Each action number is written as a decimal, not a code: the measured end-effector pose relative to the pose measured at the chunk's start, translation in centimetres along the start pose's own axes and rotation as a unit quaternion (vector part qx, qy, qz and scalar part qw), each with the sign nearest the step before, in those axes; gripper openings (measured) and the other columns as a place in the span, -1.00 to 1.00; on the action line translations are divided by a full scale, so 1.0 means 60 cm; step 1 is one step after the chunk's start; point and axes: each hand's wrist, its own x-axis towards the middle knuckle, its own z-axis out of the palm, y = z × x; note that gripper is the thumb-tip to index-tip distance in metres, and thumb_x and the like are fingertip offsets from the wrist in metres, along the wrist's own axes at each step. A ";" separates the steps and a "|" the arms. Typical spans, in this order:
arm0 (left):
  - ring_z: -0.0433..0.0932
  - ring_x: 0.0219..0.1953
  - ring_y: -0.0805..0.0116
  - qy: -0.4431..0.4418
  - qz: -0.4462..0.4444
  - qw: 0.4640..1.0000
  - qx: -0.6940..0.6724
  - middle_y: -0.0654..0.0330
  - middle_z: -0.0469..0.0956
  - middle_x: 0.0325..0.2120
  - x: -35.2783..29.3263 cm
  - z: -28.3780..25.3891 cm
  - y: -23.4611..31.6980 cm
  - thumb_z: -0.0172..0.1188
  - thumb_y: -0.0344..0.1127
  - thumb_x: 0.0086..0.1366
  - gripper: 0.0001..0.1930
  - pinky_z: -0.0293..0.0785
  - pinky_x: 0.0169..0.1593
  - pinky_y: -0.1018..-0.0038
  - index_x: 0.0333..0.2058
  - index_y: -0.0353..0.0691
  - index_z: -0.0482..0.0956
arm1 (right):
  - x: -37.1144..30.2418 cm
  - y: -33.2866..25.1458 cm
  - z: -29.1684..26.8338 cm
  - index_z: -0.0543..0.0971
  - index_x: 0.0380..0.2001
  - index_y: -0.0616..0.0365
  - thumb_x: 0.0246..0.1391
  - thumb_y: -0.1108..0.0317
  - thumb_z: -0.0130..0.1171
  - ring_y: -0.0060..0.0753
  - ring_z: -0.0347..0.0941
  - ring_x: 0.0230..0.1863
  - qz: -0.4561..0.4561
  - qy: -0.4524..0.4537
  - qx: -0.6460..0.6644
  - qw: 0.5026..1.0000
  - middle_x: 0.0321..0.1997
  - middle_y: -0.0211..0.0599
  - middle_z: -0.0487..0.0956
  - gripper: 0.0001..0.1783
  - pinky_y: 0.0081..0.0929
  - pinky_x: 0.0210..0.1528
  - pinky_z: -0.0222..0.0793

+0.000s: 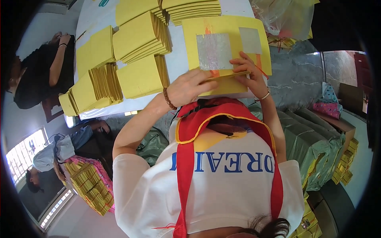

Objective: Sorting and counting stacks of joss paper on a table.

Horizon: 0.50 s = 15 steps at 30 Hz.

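Observation:
A thin stack of yellow paper sheets lies at the near edge of the white table. My left hand, with a brown bead bracelet on the wrist, grips the stack's left end. My right hand, wearing a silver bangle, holds the right end with its fingers spread on top. Just beyond the hands lies a large yellow sheet that bears a silver foil square and a smaller pale foil square.
Several fanned stacks of yellow paper cover the table's left and far parts. A person in black sits at the left. Another person bends over yellow bundles at lower left. Green wrapped bales stand on the right.

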 end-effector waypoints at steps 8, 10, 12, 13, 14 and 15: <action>0.37 -0.17 0.18 -0.037 0.009 0.999 0.020 0.15 0.38 -0.15 0.003 0.002 0.009 0.30 -0.32 -0.05 -0.62 0.37 -0.06 0.33 -0.19 -0.16 0.48 | 0.001 -0.004 0.002 0.56 -0.28 0.06 -0.18 0.53 0.21 -0.15 -0.07 0.39 0.001 -0.004 -0.008 1.000 0.07 -0.33 0.47 -0.71 -0.21 0.36 -0.20; 0.36 -0.15 0.19 -0.035 -0.004 0.999 -0.018 0.15 0.37 -0.13 0.006 -0.002 0.007 0.33 -0.33 -0.09 -0.60 0.38 -0.06 0.35 -0.20 -0.15 0.49 | -0.001 -0.003 0.002 0.56 -0.26 0.05 -0.17 0.53 0.21 -0.15 -0.08 0.39 0.008 0.001 -0.012 1.000 0.08 -0.34 0.46 -0.70 -0.22 0.36 -0.20; 0.37 -0.16 0.19 -0.041 0.002 0.999 -0.029 0.15 0.38 -0.14 0.008 -0.006 0.005 0.31 -0.34 -0.06 -0.63 0.39 -0.08 0.37 -0.21 -0.16 0.49 | -0.001 -0.004 0.001 0.56 -0.26 0.05 -0.17 0.53 0.22 -0.16 -0.08 0.39 0.007 -0.002 -0.008 1.000 0.09 -0.34 0.46 -0.70 -0.22 0.36 -0.20; 0.38 -0.17 0.19 -0.047 0.006 0.998 -0.040 0.16 0.38 -0.15 0.009 -0.008 0.003 0.29 -0.35 -0.03 -0.66 0.40 -0.09 0.39 -0.22 -0.17 0.48 | 0.000 -0.004 0.001 0.56 -0.26 0.05 -0.17 0.53 0.22 -0.16 -0.09 0.39 0.006 -0.007 -0.003 1.000 0.09 -0.34 0.46 -0.70 -0.23 0.36 -0.20; 0.38 -0.17 0.19 -0.047 0.007 0.998 -0.040 0.16 0.38 -0.15 0.008 -0.008 0.000 0.29 -0.35 -0.03 -0.66 0.40 -0.09 0.39 -0.22 -0.17 0.48 | 0.000 -0.005 0.001 0.56 -0.26 0.05 -0.17 0.53 0.22 -0.16 -0.09 0.39 0.006 -0.006 -0.004 1.000 0.09 -0.34 0.46 -0.70 -0.23 0.36 -0.20; 0.39 -0.19 0.19 -0.044 0.019 0.998 -0.027 0.16 0.39 -0.17 0.007 -0.006 -0.003 0.26 -0.37 0.00 -0.70 0.41 -0.11 0.39 -0.25 -0.19 0.47 | -0.001 -0.006 0.002 0.56 -0.26 0.05 -0.14 0.49 0.22 -0.16 -0.09 0.39 0.011 -0.006 -0.003 1.000 0.09 -0.33 0.46 -0.72 -0.22 0.36 -0.20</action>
